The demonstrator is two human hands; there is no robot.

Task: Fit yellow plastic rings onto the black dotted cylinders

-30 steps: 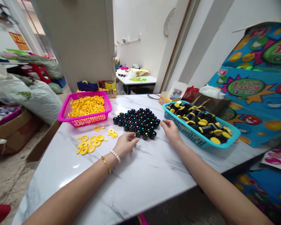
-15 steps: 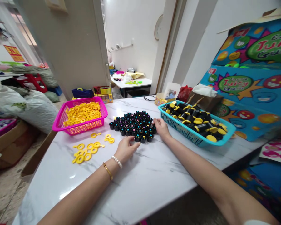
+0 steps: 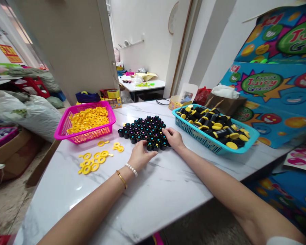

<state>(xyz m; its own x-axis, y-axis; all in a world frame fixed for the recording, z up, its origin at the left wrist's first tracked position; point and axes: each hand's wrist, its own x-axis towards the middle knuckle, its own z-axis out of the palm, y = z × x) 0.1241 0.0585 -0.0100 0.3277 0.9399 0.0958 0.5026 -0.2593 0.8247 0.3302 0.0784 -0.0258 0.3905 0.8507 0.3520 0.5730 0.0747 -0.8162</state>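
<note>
Flanking black cylinders (image 3: 141, 128) | left hand (image 3: 140, 154): unclenched, thumb apart | right hand (image 3: 174, 139): half-curled at their edge, grip unclear

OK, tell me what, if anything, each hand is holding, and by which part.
No hold can be made out: the left hand is open beside the black pieces; the right hand meets their right edge, any grip hidden.

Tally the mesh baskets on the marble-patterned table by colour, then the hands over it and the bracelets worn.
Pink basket: 1
Turquoise basket: 1
Hands, left hand and right hand: 2
Bracelets, white-beaded bracelet and gold bracelet: 2
Total: 6
</note>
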